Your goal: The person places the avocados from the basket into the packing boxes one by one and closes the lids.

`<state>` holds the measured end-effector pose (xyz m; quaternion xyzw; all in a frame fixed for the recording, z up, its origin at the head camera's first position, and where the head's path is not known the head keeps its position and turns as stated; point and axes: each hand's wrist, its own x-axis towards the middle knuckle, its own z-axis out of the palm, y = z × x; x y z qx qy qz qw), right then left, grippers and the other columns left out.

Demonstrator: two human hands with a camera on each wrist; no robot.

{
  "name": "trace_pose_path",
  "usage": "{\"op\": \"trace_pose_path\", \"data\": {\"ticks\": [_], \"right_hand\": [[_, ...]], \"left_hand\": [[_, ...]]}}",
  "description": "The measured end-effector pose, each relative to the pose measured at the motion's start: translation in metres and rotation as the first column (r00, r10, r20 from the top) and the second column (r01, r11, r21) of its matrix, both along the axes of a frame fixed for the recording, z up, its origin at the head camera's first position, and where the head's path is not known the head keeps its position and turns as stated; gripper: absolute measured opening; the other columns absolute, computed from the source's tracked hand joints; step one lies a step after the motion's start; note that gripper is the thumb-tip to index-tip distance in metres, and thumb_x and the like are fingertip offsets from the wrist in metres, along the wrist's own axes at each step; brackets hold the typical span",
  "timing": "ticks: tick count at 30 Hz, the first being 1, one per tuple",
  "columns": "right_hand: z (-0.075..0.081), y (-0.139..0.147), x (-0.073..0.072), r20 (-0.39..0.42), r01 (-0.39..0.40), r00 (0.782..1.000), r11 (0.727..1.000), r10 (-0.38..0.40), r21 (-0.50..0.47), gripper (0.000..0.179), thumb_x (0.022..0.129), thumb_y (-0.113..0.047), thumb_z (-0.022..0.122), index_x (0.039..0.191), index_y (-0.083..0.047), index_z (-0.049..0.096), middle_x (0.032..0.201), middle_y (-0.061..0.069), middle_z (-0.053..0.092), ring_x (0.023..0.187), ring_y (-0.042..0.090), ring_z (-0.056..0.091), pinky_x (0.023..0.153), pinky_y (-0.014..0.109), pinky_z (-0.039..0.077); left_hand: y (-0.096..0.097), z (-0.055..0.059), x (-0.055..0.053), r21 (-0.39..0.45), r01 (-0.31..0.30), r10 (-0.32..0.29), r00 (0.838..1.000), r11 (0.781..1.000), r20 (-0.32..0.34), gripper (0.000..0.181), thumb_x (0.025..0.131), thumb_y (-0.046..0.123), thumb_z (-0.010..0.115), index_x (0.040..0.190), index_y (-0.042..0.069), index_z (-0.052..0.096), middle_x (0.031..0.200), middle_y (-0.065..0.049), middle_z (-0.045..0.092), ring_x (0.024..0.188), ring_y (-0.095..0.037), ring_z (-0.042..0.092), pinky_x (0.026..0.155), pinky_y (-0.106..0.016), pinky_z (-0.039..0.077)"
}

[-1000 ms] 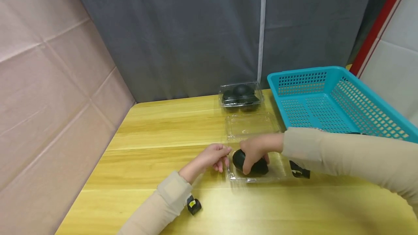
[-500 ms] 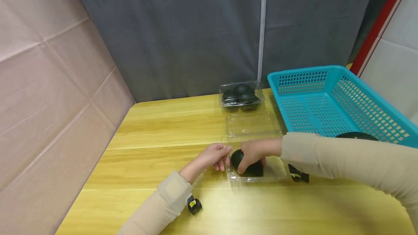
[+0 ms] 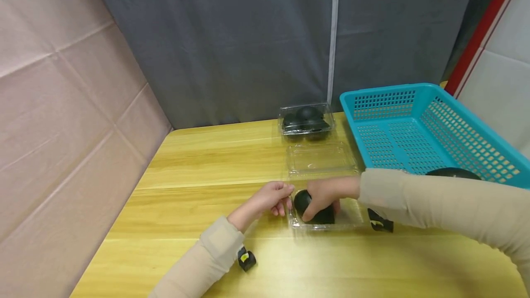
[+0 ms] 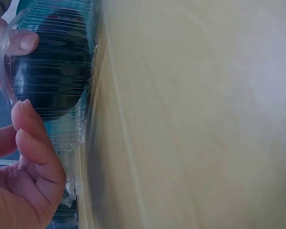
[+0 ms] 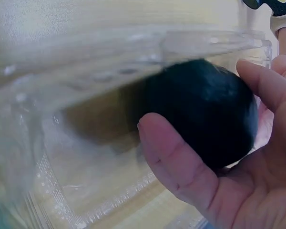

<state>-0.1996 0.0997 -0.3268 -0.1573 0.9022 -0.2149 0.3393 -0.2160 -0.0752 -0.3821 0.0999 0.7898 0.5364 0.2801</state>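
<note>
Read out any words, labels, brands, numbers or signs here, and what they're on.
None can be read: nothing legible shows on the turquoise basket, open clear clamshell or dark rounded item.
The yellow mark on the black device by the left sleeve is too small to make out.

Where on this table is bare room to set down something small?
Bare: the wooden table between left hand and pink cloth; also its front, between left sleeve and right sleeve. Crowded: around the right hand, open clamshell container, closed clamshell container and teal basket.
</note>
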Motion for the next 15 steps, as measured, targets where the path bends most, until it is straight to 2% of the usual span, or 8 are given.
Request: {"op": "trace_pose_path", "data": {"ticks": [5,8,12,15], "right_hand": [[0.010,0.003,-0.004,-0.003,-0.024,1.000,0.999,0.024,0.040,0.042,0.075,-0.034,0.072,0.090,-0.004,0.046,0.079,0.008,0.055,0.053,0.021,0.060,0.049,0.033,0.053],[0.020,0.007,-0.005,-0.016,-0.044,0.999,0.997,0.046,0.067,0.044,0.076,-0.038,0.071,0.090,-0.002,0.048,0.069,0.005,0.050,0.046,0.014,0.050,0.045,0.027,0.048],[0.045,0.016,-0.007,-0.022,-0.056,0.998,0.995,0.057,0.079,0.064,0.080,-0.040,0.066,0.118,0.006,0.043,0.080,0.007,0.051,0.052,0.013,0.042,0.048,0.023,0.039],[0.068,0.028,-0.010,-0.097,-0.078,0.991,0.992,0.088,0.099,0.075,0.081,-0.042,0.064,0.131,0.004,0.033,0.102,0.011,0.053,0.068,0.016,0.050,0.058,0.028,0.044]], "left_hand": [[-0.001,-0.001,-0.001,-0.011,0.006,-0.006,1.000,1.000,-0.003,0.028,0.096,0.028,0.046,0.085,0.003,0.054,0.063,0.001,0.057,0.039,-0.005,0.046,0.037,-0.015,0.036],[-0.001,-0.002,-0.002,-0.017,0.010,-0.010,1.000,1.000,-0.006,0.029,0.096,0.029,0.046,0.086,0.003,0.054,0.063,0.001,0.057,0.039,-0.005,0.046,0.038,-0.016,0.036],[-0.001,-0.001,-0.002,-0.017,0.010,-0.010,1.000,1.000,-0.004,0.029,0.096,0.029,0.047,0.087,0.003,0.054,0.064,0.001,0.058,0.040,-0.006,0.046,0.038,-0.016,0.036],[-0.001,-0.001,-0.001,-0.017,0.006,-0.006,1.000,1.000,0.002,0.029,0.096,0.029,0.047,0.088,0.002,0.055,0.064,0.000,0.058,0.040,-0.006,0.046,0.038,-0.016,0.036]]}}
